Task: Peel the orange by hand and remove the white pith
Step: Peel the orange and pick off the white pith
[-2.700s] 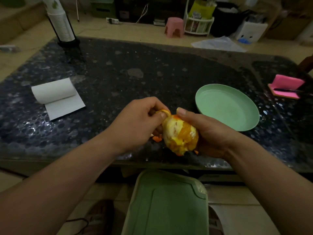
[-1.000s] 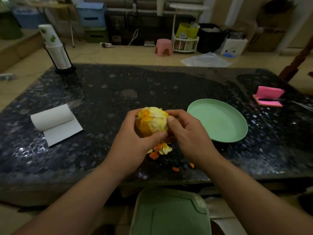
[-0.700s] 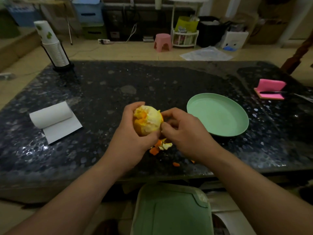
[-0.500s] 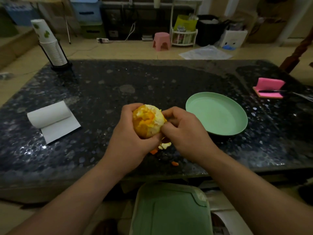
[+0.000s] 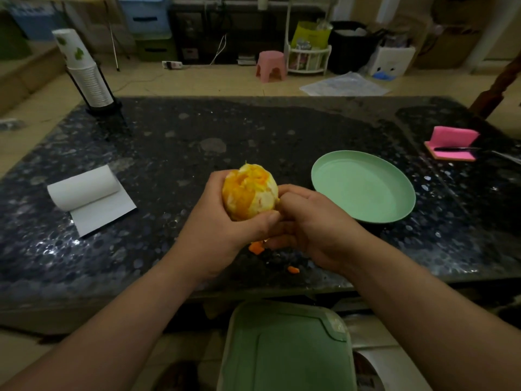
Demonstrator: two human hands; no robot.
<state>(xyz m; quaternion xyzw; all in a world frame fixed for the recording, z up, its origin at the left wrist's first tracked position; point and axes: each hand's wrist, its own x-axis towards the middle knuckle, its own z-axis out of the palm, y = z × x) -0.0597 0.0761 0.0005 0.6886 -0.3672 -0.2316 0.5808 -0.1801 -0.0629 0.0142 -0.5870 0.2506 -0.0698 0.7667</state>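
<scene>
Hands meet above the dark speckled table point(image 5: 253, 128), just left of the pale green plate point(image 5: 363, 187), and between them sits the orange point(image 5: 249, 190) — mostly stripped of rind, with patches of white pith over bright flesh. The left hand point(image 5: 217, 230) cups it from the side away from the plate, thumb laid across the near underside and fingers wrapped round the far side. The right hand point(image 5: 313, 224), between orange and plate, has its fingers curled tight, the tips nipping at the fruit's right flank; what lies between those tips is too small to tell. Below the hands, nearer the person than the plate, small scraps of peel point(image 5: 256, 247) lie on the table. Well left of the plate rests a partly unrolled white paper roll point(image 5: 84, 187), and beyond it, at the far left corner, a stack of paper cups point(image 5: 87, 77) leans in a black holder. Right of the plate sits a pink pad point(image 5: 452, 142) with a thin dark thing across it. A green board point(image 5: 284, 348) shows below the table's near edge.
</scene>
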